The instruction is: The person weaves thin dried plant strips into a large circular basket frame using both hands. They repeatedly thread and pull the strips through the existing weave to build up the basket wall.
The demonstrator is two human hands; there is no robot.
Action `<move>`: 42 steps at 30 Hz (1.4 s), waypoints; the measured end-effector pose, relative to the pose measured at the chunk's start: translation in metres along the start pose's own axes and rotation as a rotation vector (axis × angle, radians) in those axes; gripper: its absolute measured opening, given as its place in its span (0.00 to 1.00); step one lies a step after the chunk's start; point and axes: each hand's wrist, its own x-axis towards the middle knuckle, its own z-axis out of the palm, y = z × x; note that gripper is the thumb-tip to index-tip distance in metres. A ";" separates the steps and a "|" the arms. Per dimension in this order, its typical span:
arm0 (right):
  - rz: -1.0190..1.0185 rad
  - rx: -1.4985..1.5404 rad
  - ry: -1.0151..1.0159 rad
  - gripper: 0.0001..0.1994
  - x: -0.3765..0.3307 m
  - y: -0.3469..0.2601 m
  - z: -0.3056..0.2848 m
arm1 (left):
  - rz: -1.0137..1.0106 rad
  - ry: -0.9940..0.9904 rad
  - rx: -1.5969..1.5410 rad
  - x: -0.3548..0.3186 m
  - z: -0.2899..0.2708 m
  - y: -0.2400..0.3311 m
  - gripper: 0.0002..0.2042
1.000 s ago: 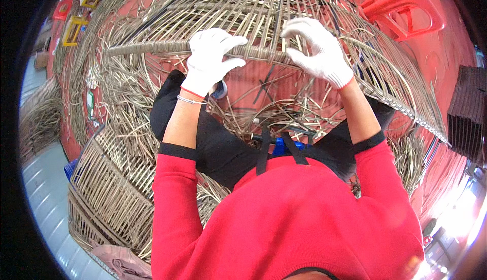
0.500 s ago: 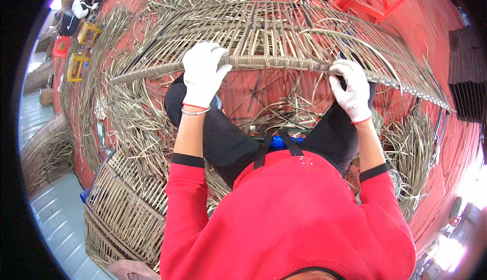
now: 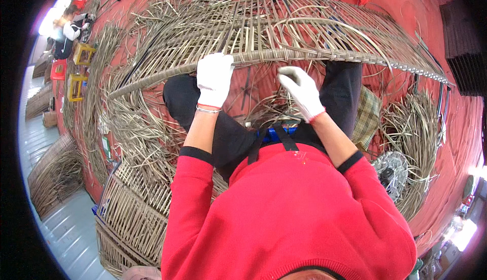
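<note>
Firmly, the left hand (image 3: 214,77) clamps the wicker rim (image 3: 284,55), just beyond the right hand (image 3: 300,88), whose grip is unclear.

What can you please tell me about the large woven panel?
The panel looks made of brownish, plant-like strips, set with many open gaps. It stretches from left to right across the view, narrowing toward both ends. Its bowed near rim looks tightly wrapped. The gloved left hand holds that rim; the gloved right hand is just nearer the body, apparently not touching.

Plaid cloth (image 3: 367,118), small red stool (image 3: 59,67)
</note>
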 end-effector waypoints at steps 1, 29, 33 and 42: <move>0.054 0.178 0.005 0.18 0.009 0.007 0.015 | -0.018 0.000 -0.008 -0.001 0.003 0.000 0.11; -0.735 -0.863 -1.007 0.12 0.193 -0.081 0.082 | -1.366 0.542 -1.863 -0.045 0.063 0.044 0.14; -0.953 -0.861 -0.719 0.12 0.182 -0.089 0.070 | -1.246 0.490 -2.121 -0.047 0.071 0.041 0.12; 0.394 0.590 -0.177 0.20 0.025 0.004 0.061 | -0.297 0.203 -0.364 -0.005 -0.029 0.022 0.09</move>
